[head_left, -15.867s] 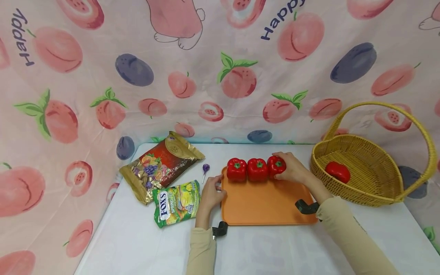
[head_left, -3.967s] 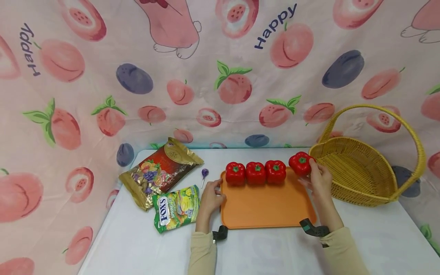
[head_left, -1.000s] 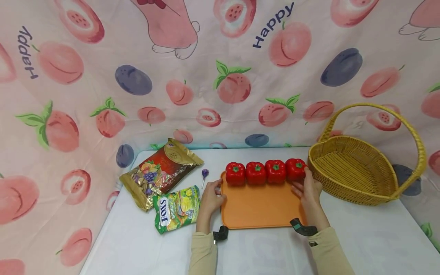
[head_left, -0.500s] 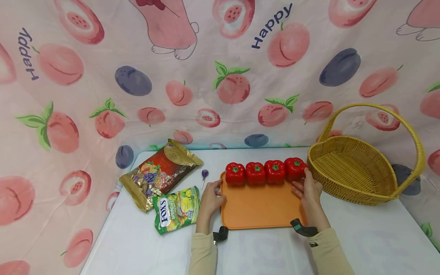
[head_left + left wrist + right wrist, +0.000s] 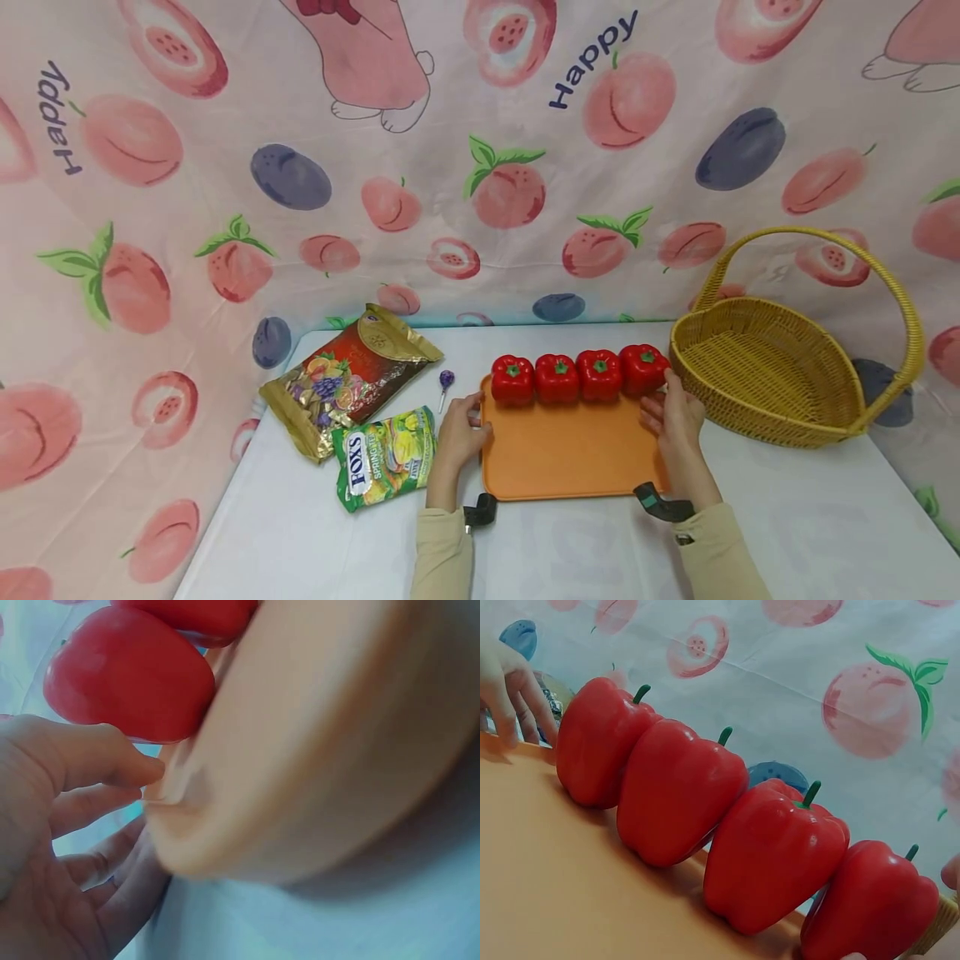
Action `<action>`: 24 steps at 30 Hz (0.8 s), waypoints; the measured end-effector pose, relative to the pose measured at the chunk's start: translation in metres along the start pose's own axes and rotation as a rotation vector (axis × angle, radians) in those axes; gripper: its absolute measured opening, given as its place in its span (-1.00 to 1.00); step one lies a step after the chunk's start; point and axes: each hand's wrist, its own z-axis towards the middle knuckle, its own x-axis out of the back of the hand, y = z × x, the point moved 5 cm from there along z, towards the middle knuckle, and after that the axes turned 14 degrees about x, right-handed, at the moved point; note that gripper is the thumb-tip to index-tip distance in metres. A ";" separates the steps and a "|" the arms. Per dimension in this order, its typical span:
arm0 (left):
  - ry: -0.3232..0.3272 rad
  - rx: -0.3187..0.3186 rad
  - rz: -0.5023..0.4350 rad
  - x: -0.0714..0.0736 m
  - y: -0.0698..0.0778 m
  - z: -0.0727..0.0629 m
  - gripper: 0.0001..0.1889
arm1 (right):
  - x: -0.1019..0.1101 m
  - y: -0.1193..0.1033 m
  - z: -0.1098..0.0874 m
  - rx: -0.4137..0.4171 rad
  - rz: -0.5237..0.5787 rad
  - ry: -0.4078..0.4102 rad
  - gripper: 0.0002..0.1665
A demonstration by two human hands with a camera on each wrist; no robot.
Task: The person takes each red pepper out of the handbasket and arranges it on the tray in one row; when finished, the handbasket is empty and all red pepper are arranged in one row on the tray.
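Several red bell peppers stand in a row along the far edge of the orange tray [image 5: 573, 454], stems up. The rightmost bell pepper [image 5: 642, 369] is between the fingers and thumb of my right hand [image 5: 681, 421]; in the right wrist view only bits of that hand show beside this bell pepper [image 5: 874, 904]. My left hand [image 5: 457, 433] holds the left rim of the tray, close to the leftmost bell pepper [image 5: 512, 381]. In the left wrist view, the left thumb lies at the rim of the tray [image 5: 247, 772], with the other fingers outside it.
A yellow wicker basket [image 5: 765, 425] with a tall handle stands right of the tray. On the left lie a gold-brown candy bag [image 5: 348, 375], a green Fox's candy bag [image 5: 386, 457] and a purple lollipop [image 5: 446, 379]. A fruit-patterned cloth [image 5: 480, 167] hangs behind the white table.
The last bell pepper went from the basket to the right end of the row, carried by the right hand. Over the last half second almost nothing moves. The left hand stays at the tray's rim.
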 end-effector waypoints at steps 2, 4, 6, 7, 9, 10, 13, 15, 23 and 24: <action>0.014 -0.011 -0.003 0.001 0.000 0.000 -0.42 | 0.001 -0.001 0.000 0.011 -0.014 0.009 -0.41; 0.040 -0.031 0.002 0.004 0.002 0.000 -0.42 | 0.001 -0.001 0.000 0.026 -0.023 0.014 -0.45; 0.065 -0.047 0.004 0.006 0.004 -0.001 -0.43 | 0.002 -0.002 0.000 0.035 -0.040 0.025 -0.47; 0.077 -0.059 0.007 0.008 0.005 -0.001 -0.43 | 0.002 -0.002 0.000 0.041 -0.044 0.022 -0.44; 0.093 -0.079 0.018 0.010 0.007 -0.001 -0.44 | 0.001 -0.002 0.000 0.047 -0.063 0.016 -0.35; 0.096 -0.077 0.020 0.010 0.008 -0.001 -0.45 | 0.001 -0.001 0.000 0.049 -0.077 0.015 -0.30; 0.099 -0.080 0.025 0.012 0.011 -0.002 -0.47 | 0.000 -0.002 -0.001 0.065 -0.103 0.003 -0.16; 0.103 -0.082 0.025 0.012 0.012 -0.003 -0.48 | 0.001 -0.003 -0.002 0.077 -0.119 0.003 -0.14; 0.156 -0.113 0.003 0.017 0.020 -0.007 -0.49 | 0.000 -0.011 -0.008 0.165 -0.165 -0.012 -0.14; 0.164 -0.115 0.002 0.018 0.022 -0.008 -0.48 | 0.000 -0.012 -0.009 0.182 -0.171 -0.012 -0.15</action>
